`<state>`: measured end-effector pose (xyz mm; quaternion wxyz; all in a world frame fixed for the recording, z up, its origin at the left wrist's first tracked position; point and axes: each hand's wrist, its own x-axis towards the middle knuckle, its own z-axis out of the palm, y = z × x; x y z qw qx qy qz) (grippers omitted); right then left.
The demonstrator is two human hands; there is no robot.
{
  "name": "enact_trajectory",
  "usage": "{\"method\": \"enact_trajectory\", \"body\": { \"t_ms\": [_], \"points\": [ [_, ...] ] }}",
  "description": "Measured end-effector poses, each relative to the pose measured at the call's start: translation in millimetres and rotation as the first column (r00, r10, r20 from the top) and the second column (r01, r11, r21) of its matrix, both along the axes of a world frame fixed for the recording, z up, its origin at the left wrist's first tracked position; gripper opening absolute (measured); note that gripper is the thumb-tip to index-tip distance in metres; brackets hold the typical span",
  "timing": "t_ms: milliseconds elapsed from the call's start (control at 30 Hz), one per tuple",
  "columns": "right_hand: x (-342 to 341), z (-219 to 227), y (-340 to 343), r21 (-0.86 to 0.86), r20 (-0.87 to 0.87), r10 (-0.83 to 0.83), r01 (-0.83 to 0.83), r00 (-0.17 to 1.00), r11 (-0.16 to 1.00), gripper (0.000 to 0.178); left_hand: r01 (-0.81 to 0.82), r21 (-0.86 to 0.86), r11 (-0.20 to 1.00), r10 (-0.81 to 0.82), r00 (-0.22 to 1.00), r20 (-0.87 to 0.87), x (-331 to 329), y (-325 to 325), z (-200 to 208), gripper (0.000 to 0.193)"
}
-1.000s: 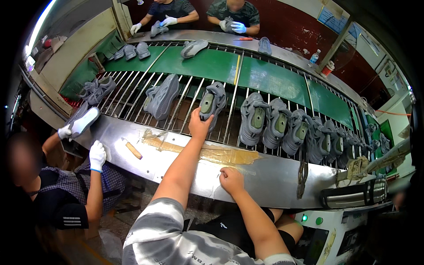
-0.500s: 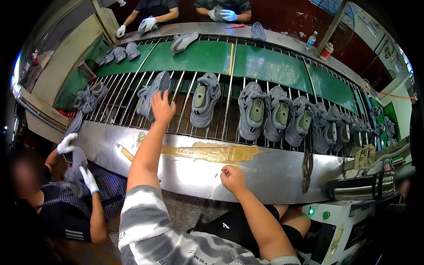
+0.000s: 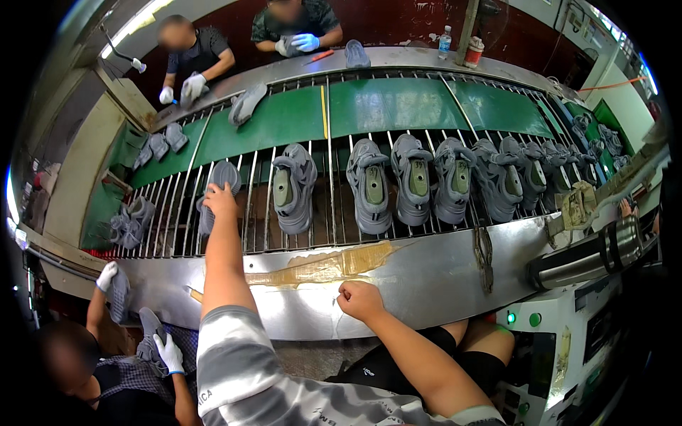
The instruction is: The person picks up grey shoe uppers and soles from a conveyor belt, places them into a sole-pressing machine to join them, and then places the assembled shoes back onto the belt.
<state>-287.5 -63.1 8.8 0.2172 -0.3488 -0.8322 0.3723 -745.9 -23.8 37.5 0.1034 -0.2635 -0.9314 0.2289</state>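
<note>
My left hand (image 3: 222,201) is closed on a grey sneaker (image 3: 226,175) lying on the metal roller rods. That sneaker is tipped so its ridged sole shows, and my fingers hide part of it. To its right stands another grey sneaker (image 3: 294,188), upright with a green shoe last inside. My right hand (image 3: 361,299) rests as a fist on the steel ledge (image 3: 419,291), near a patch of brown tape (image 3: 341,264). Nothing shows in its curled fingers.
More grey sneakers (image 3: 410,174) line the rods to the right. A green belt (image 3: 277,113) runs behind, carrying a loose shoe (image 3: 247,104). A steel flask (image 3: 586,253) lies at right. A gloved co-worker (image 3: 106,355) handles shoes at lower left; two others work across the line.
My view has shifted, so the line appears further left and lower. My left hand stays on the tipped sneaker. The co-worker at lower left now has two shoes apart, one near each glove.
</note>
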Motion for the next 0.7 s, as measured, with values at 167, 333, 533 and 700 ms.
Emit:
{"method": "enact_trajectory", "body": {
  "t_ms": [167, 333, 533, 700],
  "points": [
    [-1.8, 6.7, -4.6, 0.005, 0.002, 0.003, -0.003, 1.0, 1.0, 0.009, -0.099, 0.535, 0.839, -0.179, 0.878, 0.444, -8.8, -56.9, 90.9, 0.073],
    [3.8, 15.3, -5.7, -0.108, 0.005, 0.013, -0.013, 1.0, 0.994, 0.014, -0.861, 0.492, 0.128, -0.786, 0.214, 0.579, 18.8, -193.9, 62.8, 0.054],
    [36.3, 4.1, -4.0, -0.445, -0.28, 0.061, -0.186, 0.958, 0.876, 0.028, -0.958, -0.122, 0.258, -0.963, -0.265, 0.048, 209.2, -271.8, 8.6, 0.068],
    [105.8, 39.2, -30.5, -0.794, -0.482, -0.162, -0.351, 0.861, 0.497, 0.062, -0.879, -0.232, 0.416, -0.908, -0.413, -0.064, 350.3, -223.3, 3.8, 0.077]
  ]
}}
